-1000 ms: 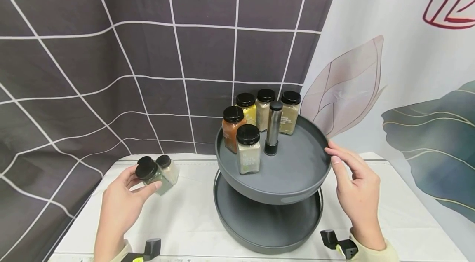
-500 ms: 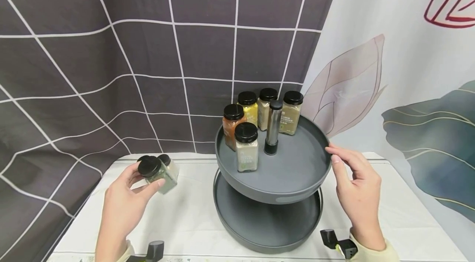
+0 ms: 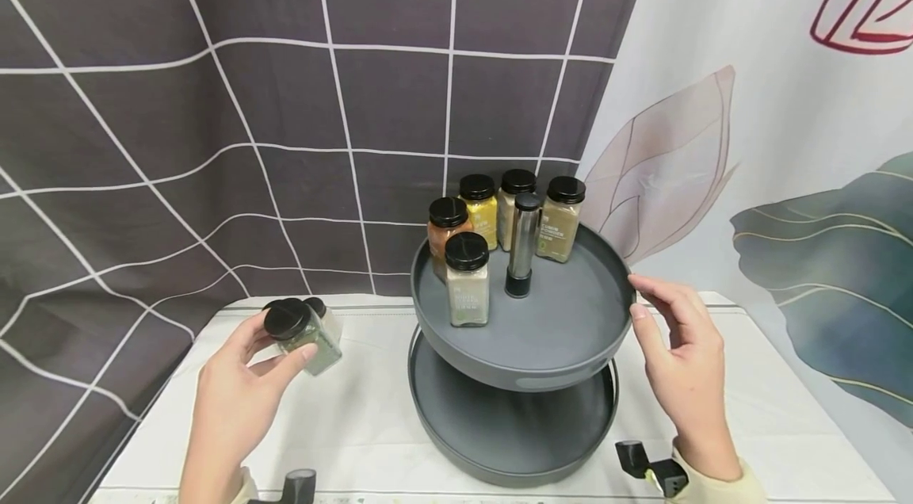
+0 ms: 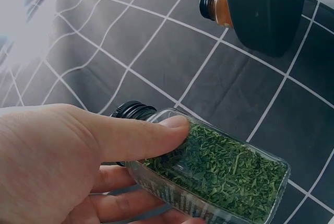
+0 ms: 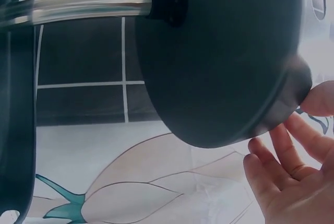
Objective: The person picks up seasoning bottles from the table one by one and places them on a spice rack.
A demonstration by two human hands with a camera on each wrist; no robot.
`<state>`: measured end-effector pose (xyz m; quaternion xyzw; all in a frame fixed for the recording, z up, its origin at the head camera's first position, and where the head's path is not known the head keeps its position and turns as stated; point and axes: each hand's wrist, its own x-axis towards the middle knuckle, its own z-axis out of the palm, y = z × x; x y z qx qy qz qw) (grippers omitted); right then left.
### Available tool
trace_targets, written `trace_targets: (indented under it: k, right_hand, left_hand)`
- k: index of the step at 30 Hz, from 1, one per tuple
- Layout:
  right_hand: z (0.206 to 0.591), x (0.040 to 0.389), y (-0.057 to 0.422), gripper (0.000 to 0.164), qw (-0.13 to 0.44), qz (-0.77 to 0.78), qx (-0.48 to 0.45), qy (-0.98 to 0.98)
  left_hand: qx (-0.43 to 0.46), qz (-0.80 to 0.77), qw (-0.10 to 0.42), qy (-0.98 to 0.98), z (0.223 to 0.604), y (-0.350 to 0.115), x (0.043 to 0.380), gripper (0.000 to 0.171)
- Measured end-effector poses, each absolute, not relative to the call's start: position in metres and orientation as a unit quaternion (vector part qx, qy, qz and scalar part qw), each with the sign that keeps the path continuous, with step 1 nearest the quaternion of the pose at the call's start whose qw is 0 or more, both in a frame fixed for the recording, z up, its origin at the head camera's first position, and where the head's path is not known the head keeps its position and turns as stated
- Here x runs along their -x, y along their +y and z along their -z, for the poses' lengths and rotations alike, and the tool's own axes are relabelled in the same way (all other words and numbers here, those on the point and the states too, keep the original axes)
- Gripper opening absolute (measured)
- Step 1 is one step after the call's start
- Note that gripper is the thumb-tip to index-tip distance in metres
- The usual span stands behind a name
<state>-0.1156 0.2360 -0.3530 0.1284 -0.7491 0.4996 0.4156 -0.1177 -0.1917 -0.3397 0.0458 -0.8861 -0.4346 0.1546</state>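
Observation:
My left hand (image 3: 238, 389) holds a square glass spice jar (image 4: 224, 172) of dried green flakes by its upper part, thumb on one side and fingers on the other. The jar has a black lid and tilts over the left of the table; in the head view a second jar (image 3: 330, 320) is mostly hidden behind it. My right hand (image 3: 685, 361) touches the outer right rim of the upper tray (image 3: 571, 330) of a grey two-tier turntable with its fingertips. Several black-lidded jars, including a yellow one (image 3: 479, 215) and a white one (image 3: 468, 294), stand upright on that tray.
A metal post (image 3: 524, 238) rises from the middle of the upper tray. The lower tray (image 3: 513, 433) sits directly on the white table (image 3: 357, 409). A dark gridded curtain (image 3: 285, 108) and a white printed one (image 3: 770, 171) hang close behind.
The upper tray has turned a little: its back jars have shifted right and the white front jar left. My left hand tilts the green jar slightly differently; my right fingers stay by the rim.

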Motion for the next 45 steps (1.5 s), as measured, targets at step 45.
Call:
trace_targets:
  k: [45]
  right_hand:
    - [0.356, 0.114, 0.241, 0.057, 0.337, -0.528, -0.184, -0.758]
  left_hand:
    - [-0.019, 0.464, 0.224, -0.857, 0.327, -0.170, 0.101, 0.053]
